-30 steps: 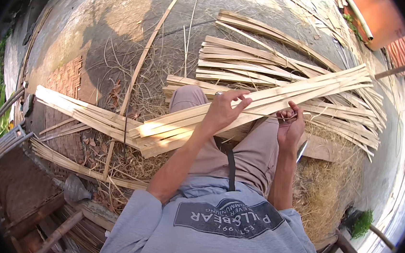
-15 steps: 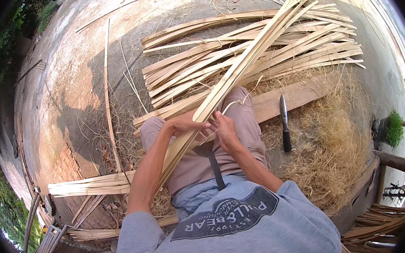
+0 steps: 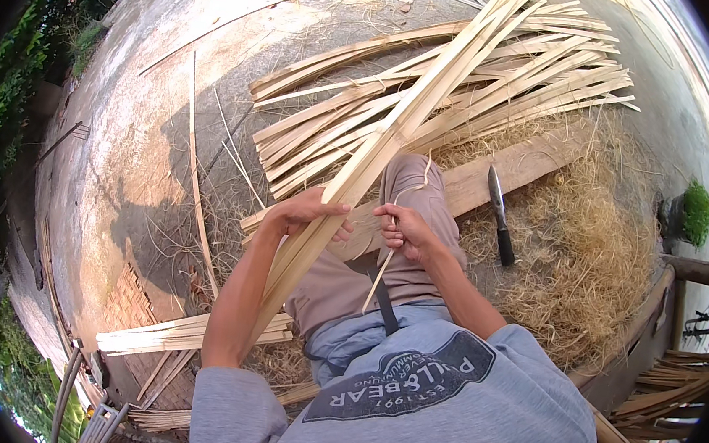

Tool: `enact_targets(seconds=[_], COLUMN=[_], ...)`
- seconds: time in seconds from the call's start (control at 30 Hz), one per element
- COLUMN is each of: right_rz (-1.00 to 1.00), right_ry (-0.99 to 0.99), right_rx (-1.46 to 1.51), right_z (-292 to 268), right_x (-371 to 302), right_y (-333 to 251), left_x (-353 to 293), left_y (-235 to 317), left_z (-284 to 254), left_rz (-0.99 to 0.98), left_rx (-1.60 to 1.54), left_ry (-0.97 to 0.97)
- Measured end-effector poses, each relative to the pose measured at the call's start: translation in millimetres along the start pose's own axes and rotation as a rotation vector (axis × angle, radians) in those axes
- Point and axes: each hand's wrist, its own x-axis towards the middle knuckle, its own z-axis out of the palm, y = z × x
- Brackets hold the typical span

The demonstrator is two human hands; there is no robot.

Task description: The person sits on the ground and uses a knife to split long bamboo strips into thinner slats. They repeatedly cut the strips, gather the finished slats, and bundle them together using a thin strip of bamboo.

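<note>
The bundle of pale strips [image 3: 383,144] slanted from the person's lap [image 3: 327,291] across the strip pile [image 3: 321,126]; it looked light, springy and splintery, best gripped around its width. The left hand [image 3: 309,213] curled around it, thumb on top; the right hand [image 3: 404,231], forearm angled inward, pinched a thin strip [image 3: 379,280].

A dark panel [image 3: 404,379] of pale lettering marks the blue-grey shirt [image 3: 515,413].

Slats [image 3: 385,140] bar the left; rightward gap, depth unclear.
</note>
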Motion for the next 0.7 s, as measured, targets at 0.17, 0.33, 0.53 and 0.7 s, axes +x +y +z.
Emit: enact_targets(seconds=[0.17, 0.33, 0.53, 0.7], right_rz=[0.124, -0.428, -0.610, -0.422], right_ry=[-0.195, 0.007, 0.050, -0.238], right_rx=[-1.172, -2.224, -2.158, -2.134], right_z=[48, 37, 22, 18], right_x=[12, 11, -17, -39], right_y=[3, 12, 23, 0], left_x=[-13, -13, -7, 1], left_y=[-12, -35, -64, -84], left_z=[16, 28, 44, 56], left_rz=[0.007, -0.074, 0.040, 0.187], left_rx=[-0.039, -0.005, -0.100, -0.104], left_ry=[0.030, 0.151, 0.172, 0.185])
